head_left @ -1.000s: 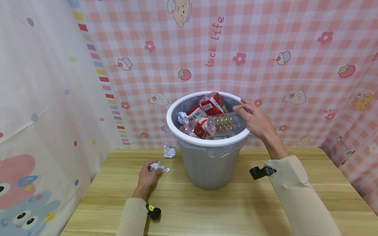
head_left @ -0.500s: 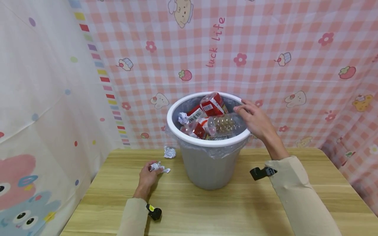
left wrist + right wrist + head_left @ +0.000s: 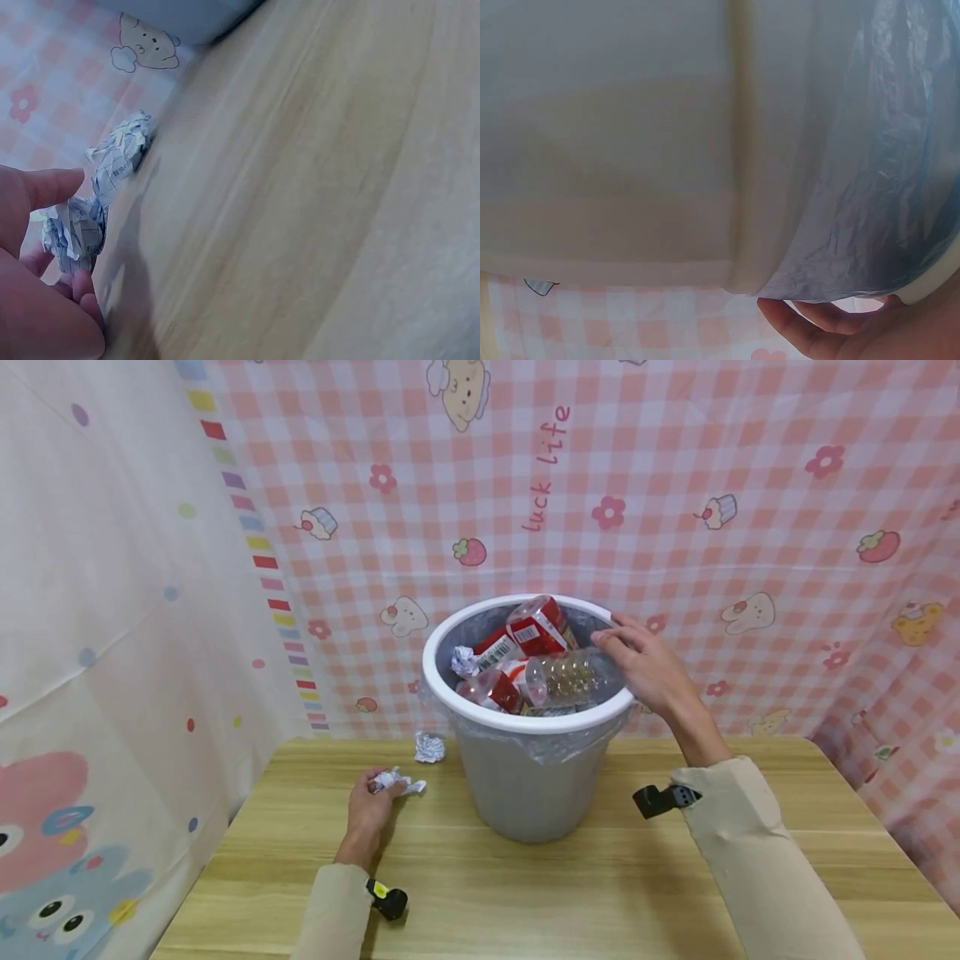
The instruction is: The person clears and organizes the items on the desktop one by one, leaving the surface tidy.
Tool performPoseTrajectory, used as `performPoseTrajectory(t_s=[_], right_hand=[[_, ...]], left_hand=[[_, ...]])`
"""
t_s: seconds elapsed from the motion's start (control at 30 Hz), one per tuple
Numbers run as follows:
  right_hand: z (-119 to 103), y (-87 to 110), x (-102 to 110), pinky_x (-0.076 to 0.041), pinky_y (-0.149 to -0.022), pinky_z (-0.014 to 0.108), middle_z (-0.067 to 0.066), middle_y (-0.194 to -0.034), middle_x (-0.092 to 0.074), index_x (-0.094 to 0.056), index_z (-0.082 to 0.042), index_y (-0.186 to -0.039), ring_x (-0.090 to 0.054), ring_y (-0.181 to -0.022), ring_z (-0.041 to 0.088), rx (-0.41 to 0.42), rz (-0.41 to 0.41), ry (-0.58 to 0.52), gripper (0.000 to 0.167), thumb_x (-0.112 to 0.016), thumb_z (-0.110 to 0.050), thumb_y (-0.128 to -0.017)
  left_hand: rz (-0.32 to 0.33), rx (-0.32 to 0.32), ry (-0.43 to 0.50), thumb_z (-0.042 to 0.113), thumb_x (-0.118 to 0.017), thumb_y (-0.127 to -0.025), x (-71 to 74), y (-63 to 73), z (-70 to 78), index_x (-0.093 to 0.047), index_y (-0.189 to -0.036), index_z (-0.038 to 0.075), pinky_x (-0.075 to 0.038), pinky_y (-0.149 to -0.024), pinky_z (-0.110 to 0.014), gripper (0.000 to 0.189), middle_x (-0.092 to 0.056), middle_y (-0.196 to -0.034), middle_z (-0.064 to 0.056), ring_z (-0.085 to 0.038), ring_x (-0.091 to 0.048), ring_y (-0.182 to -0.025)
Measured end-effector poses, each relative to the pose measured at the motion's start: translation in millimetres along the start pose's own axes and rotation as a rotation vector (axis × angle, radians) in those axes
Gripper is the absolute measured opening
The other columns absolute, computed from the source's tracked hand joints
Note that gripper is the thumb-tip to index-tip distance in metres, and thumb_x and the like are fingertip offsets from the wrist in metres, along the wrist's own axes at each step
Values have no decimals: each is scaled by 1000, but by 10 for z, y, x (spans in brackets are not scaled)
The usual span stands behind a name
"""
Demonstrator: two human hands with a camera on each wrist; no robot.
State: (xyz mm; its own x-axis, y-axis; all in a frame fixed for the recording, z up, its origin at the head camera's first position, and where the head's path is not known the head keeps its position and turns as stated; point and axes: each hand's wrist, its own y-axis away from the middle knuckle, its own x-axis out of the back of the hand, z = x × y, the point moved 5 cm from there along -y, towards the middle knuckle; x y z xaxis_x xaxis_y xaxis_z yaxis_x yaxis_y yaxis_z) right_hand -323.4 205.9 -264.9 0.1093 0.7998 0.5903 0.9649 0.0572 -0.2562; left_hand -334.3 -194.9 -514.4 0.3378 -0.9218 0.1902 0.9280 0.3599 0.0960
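Observation:
Near the left part of the wooden table, my left hand (image 3: 369, 814) holds a crumpled piece of printed paper (image 3: 396, 781). In the left wrist view the paper (image 3: 73, 231) sits between the thumb and the curled fingers. A second crumpled paper ball (image 3: 430, 747) lies just beyond it, by the table's back edge. My right hand (image 3: 651, 668) grips the right rim of a grey trash bin (image 3: 536, 797), the thumb at the inside and the fingers outside. A clear plastic liner (image 3: 885, 165) hangs folded over the bin's wall in the right wrist view.
Inside the bin are a clear plastic bottle (image 3: 570, 678), red-labelled plastic containers (image 3: 537, 625) and another paper ball (image 3: 464, 661). The bin stands at the back middle of the table (image 3: 517, 902). A pink checked curtain (image 3: 337, 577) hangs right behind, and a white one (image 3: 150, 635) at the left.
My left hand has shifted slightly to the left with the crumpled paper in it. The right hand and the bin stay where they were.

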Motion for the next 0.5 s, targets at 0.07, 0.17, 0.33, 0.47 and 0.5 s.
performPoseTrajectory(t_s=[0.07, 0.17, 0.33, 0.47, 0.5], right_hand=[[-1, 1, -1, -8, -117, 63, 11, -163, -22, -61, -3, -132, -15, -150, 40, 3, -2, 3, 58, -44, -50, -102], [-7, 4, 0, -7, -116, 64, 11, -163, -22, -61, -4, -132, -15, -150, 40, 9, -2, 8, 57, -43, -49, -102], [-15, 8, 5, -7, -116, 64, 11, -163, -22, -61, -4, -132, -14, -150, 40, 7, -4, 10, 57, -42, -49, -102], [-14, 8, 5, -6, -116, 64, 10, -164, -22, -61, -4, -132, -14, -150, 40, 6, -7, 13, 57, -43, -50, -102], [-14, 8, 4, -6, -116, 64, 10, -164, -22, -61, -4, -132, -14, -150, 40, 5, -7, 13, 58, -43, -50, -102]], left_hand=[[5, 12, 20, 6, -69, -88, 13, -9, 1, -51, -128, -3, -44, -74, -17, 44, -58, -113, -16, -18, -53, -95], [9, 21, 40, 6, -69, -89, 30, -23, 4, -50, -128, -4, -44, -70, -16, 45, -58, -110, -14, -14, -53, -90], [14, 15, 56, 6, -69, -89, 46, -19, 42, -48, -127, -5, -43, -68, -15, 45, -57, -105, -11, -10, -51, -85], [16, 18, 92, 4, -69, -89, 46, -6, 66, -47, -128, -5, -44, -68, -15, 46, -56, -107, -11, -9, -51, -85], [13, 22, 116, 4, -68, -89, 46, 0, 70, -46, -129, -5, -45, -69, -15, 47, -55, -108, -12, -9, -52, -85]])
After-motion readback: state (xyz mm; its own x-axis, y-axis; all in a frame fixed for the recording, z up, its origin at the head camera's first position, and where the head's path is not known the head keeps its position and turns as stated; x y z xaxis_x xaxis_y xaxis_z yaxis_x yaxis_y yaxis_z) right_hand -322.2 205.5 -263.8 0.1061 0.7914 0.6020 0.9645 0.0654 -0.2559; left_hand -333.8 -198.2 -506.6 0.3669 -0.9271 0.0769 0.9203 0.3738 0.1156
